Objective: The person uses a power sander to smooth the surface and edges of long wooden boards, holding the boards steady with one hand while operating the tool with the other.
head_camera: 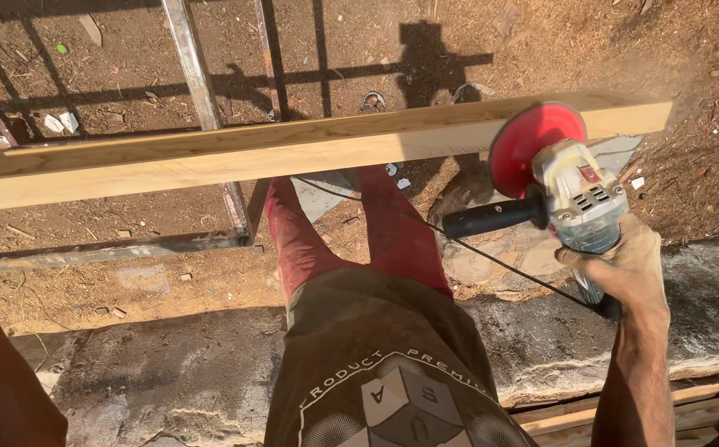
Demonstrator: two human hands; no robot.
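We look down on our right hand, which is clamped round the body of a grinder, fingers wrapped tight on its grey housing. Its red disc stands on edge against the near face of a plank, close to the plank's right end; where disc meets wood, the contact line itself is hard to make out. A black side handle sticks out to the left with nothing gripping it. The cord runs under our wrist and back toward our legs, then slips behind the plank. The plank lies across a metal frame, and its left end is cut off by the picture's edge. Our left hand is out of view: only a dark stretch of arm shows at the lower left corner, so we cannot tell what it does. Below us lies a rough stone slab, partly hidden by our shorts.
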